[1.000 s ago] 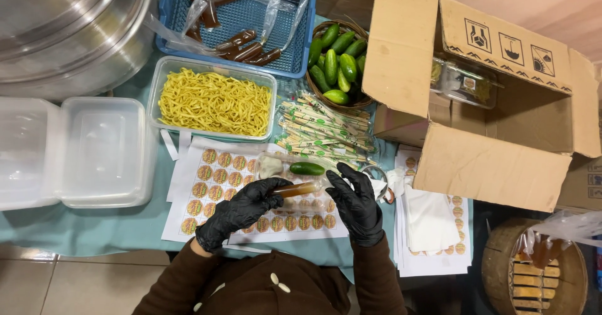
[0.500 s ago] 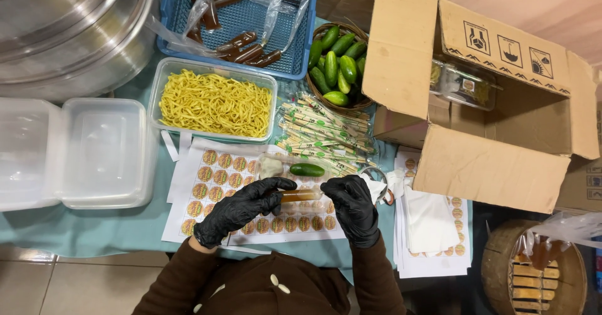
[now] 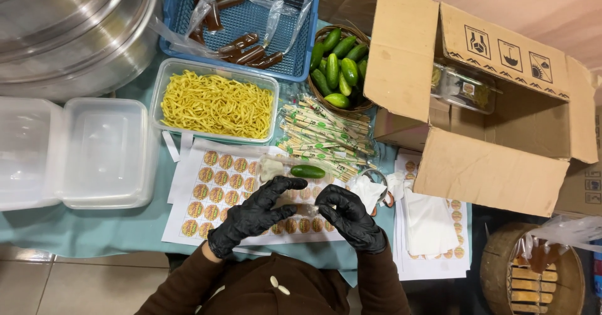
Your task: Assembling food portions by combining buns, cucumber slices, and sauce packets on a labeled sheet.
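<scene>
Both gloved hands meet over the sticker sheet (image 3: pixel 213 186) on the worktop. Left hand (image 3: pixel 254 215) and right hand (image 3: pixel 350 218) each pinch one end of a small clear packet (image 3: pixel 307 210); its long axis runs left-right between the two grips, contents too small to tell. Just beyond the fingertips lies one cucumber (image 3: pixel 308 171), long axis also left-right. Further out: one tray of yellow noodles (image 3: pixel 216 105), one basket of cucumbers (image 3: pixel 338 67), one pile of wrapped chopsticks (image 3: pixel 323 136).
</scene>
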